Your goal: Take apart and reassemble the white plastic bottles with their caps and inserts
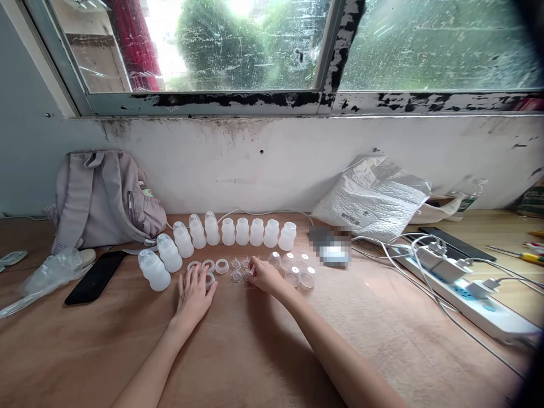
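My left hand [194,294] lies with fingers spread over several white bottle rings [221,266], touching the near ones and partly covering them. My right hand [266,276] has its fingertips drawn together at a clear bottle nipple [248,275], which they partly hide. Beside it, more clear nipples [236,276] stand in a small group. Right of my right hand are several clear round caps [306,280] with white spots on top. Behind both hands, small frosted baby bottles [242,232] stand in a curved row; those on the left [155,271] have taller, narrower tops.
A black phone [96,277] and a clear plastic bag [53,275] lie at left, before a grey backpack [104,198]. At right are a silver mailer bag [374,195], a white power strip [497,314] with plugs and trailing cables, and a dark flat device [457,243].
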`<action>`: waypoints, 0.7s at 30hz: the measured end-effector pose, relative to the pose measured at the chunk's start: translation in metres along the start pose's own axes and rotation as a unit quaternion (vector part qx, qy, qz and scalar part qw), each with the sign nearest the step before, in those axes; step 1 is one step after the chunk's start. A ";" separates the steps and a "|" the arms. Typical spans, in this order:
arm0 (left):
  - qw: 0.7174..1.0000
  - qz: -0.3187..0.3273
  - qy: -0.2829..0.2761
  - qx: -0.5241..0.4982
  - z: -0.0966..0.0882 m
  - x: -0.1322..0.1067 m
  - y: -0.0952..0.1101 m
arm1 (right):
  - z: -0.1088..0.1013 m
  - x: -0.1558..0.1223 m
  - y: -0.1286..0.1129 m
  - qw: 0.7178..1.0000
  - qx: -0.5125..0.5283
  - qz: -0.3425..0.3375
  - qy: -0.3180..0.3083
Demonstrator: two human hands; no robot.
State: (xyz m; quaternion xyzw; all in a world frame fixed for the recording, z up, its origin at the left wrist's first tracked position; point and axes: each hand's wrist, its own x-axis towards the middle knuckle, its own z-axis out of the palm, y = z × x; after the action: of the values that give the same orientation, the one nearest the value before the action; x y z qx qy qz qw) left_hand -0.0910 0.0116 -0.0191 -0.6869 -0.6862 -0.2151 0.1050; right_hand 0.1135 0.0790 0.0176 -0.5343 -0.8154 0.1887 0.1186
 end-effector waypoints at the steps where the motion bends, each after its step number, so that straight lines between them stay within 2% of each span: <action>1: 1.000 0.002 0.006 0.002 0.000 0.000 0.000 | 0.000 0.000 0.000 1.000 -0.001 0.000 0.000; 7: 0.998 0.038 0.053 -0.013 -0.005 0.002 0.005 | -0.003 -0.002 0.000 1.000 0.008 -0.012 0.002; 11: 0.993 0.071 0.095 -0.028 -0.012 0.014 0.011 | -0.018 -0.006 -0.006 0.999 0.035 -0.022 0.019; 14: 0.988 0.085 0.124 -0.017 -0.020 0.041 0.013 | -0.035 -0.011 -0.011 0.997 0.052 -0.027 0.043; 18: 0.985 0.077 0.153 0.012 -0.031 0.097 0.012 | -0.059 -0.021 -0.017 0.994 0.074 -0.036 0.075; 21: 0.984 0.060 0.162 0.037 -0.032 0.133 0.011 | -0.073 -0.028 -0.019 0.990 0.100 -0.045 0.089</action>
State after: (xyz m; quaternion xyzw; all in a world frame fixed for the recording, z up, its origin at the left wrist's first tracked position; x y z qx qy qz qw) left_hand -0.0891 0.1171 0.0692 -0.6785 -0.6251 -0.2913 0.2532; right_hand 0.1377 0.0595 0.0921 -0.4972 -0.8017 0.2159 0.2518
